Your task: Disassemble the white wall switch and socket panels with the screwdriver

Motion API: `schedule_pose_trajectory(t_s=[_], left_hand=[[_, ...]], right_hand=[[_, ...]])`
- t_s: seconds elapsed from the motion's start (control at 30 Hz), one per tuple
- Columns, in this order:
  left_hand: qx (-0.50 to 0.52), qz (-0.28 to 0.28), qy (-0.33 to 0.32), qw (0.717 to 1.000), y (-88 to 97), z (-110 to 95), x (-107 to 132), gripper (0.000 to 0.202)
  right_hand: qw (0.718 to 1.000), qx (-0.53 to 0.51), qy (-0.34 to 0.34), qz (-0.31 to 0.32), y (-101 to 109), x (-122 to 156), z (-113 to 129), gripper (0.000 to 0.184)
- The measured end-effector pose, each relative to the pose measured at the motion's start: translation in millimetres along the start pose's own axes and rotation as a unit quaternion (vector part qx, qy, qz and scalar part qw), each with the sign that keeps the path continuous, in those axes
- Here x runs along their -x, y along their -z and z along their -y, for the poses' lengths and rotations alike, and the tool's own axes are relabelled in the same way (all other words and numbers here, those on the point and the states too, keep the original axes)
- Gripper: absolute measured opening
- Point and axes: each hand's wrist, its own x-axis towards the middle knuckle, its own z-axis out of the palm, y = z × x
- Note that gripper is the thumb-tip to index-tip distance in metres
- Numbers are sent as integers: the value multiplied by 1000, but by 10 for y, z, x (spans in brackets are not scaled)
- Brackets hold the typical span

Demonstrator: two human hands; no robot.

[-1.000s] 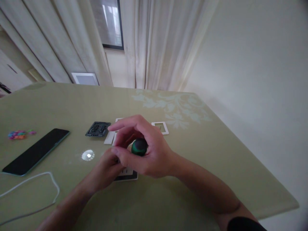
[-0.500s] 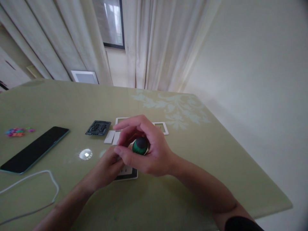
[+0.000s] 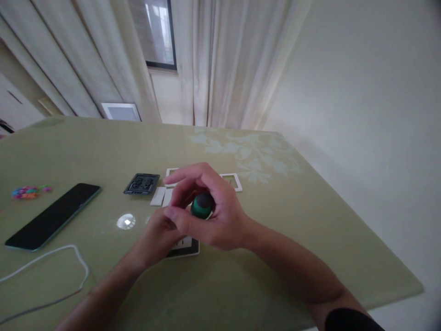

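My right hand (image 3: 220, 211) is curled around the green handle of a screwdriver (image 3: 201, 206), whose dark rounded end points up at me. Its shaft and tip are hidden below the hands. Close against it on the left, my left hand (image 3: 160, 236) is closed, with its fingertips covered by the right hand, so what it grips cannot be made out. Under both hands lies a white socket panel with a dark border (image 3: 186, 248), only its near corner and some slots showing.
Beyond the hands are a dark square mounting frame (image 3: 142, 184), small white plates (image 3: 158, 196) and a white frame (image 3: 237, 182). Leftward lie a black phone (image 3: 53, 216), a white cable (image 3: 77, 253) and colourful small pieces (image 3: 27, 192). The table's right edge (image 3: 361, 220) runs beside a wall.
Both hands keep the same grip and place over the panel. The ribbing on the green handle looks more blurred now. The whole view has shifted slightly.
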Motion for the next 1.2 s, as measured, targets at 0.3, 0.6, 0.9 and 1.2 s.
schedule_pose_trajectory(t_s=[0.3, 0.6, 0.9, 1.2], left_hand=[[-33, 19, -47, 998, 100, -4, 61, 20], [4, -1, -11, 1000, 66, -45, -8, 38], [-42, 28, -48, 998, 120, -40, 76, 26], [1, -21, -9, 1000, 48, -64, -22, 33]], right_hand=[[1000, 25, 3, -12, -5, -2, -44, 32], [1000, 5, 22, -4, -51, 20, -119, 42], [1000, -27, 14, 1, -34, 31, -155, 49], [999, -42, 10, -26, -28, 4, -158, 51]])
